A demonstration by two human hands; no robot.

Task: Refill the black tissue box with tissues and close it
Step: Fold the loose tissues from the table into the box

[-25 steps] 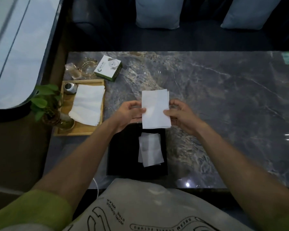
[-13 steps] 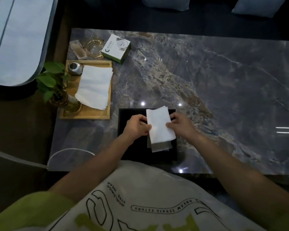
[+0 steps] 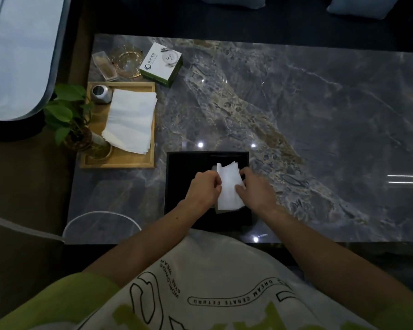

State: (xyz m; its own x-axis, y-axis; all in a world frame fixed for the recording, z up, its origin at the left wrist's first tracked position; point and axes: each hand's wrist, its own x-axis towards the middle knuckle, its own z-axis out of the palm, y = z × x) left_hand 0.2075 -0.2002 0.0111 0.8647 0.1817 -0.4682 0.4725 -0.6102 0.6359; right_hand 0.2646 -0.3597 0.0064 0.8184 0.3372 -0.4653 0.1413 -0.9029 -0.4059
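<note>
The black tissue box (image 3: 181, 167) lies open at the near edge of the marble table, right in front of me. A white stack of tissues (image 3: 228, 189) sits over its right half, its far end curling upward. My left hand (image 3: 204, 186) grips the stack's left edge with curled fingers. My right hand (image 3: 255, 186) holds the right edge, fingers bent over it. Both hands are inside the box outline. What lies under the tissues in the box is hidden.
A wooden tray (image 3: 119, 160) at the left carries more white tissues (image 3: 130, 121), a small metal jar (image 3: 101, 93) and a potted plant (image 3: 74, 125). Behind it stand a glass ashtray (image 3: 129, 60) and a white-green carton (image 3: 161, 64). Marble table (image 3: 320, 127) stretches right.
The tissue stack came down from above the table into the box, both hands moving with it toward me. Its far end now curls up. The camera tilted further down.
</note>
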